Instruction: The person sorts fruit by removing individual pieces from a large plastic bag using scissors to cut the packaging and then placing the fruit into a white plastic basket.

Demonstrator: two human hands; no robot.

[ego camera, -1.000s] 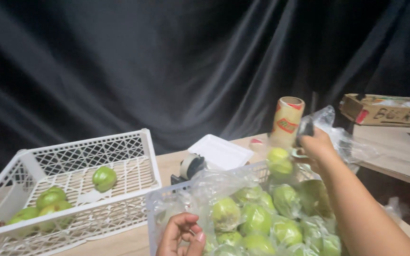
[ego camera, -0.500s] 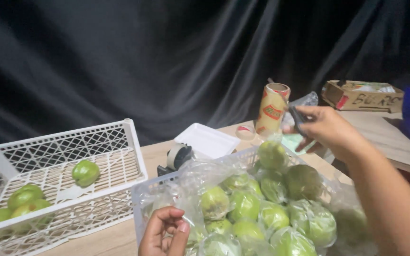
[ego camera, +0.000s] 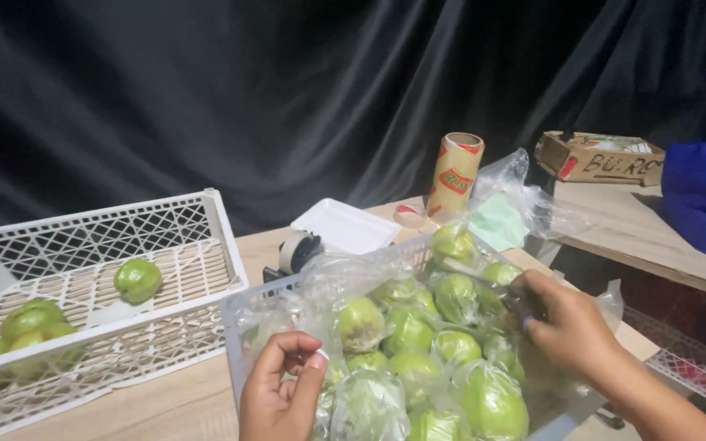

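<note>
Your right hand (ego camera: pixel 569 327) pinched the clear plastic (ego camera: pixel 353 278) over the green guavas (ego camera: pixel 406 331) in the crate (ego camera: pixel 243 322); your left hand (ego camera: pixel 281 392) curled empty just beside them.

Two bare hands show near the crate (ego camera: pixel 243 314) of green fruit. The left hand (ego camera: pixel 281 392) has no glove, ring or watch, and its thumbnail is short and pale. The right hand (ego camera: pixel 569 327), on the other side of the crate, is bare too. Its wrist and forearm have no sleeve, band or bracelet.
</note>
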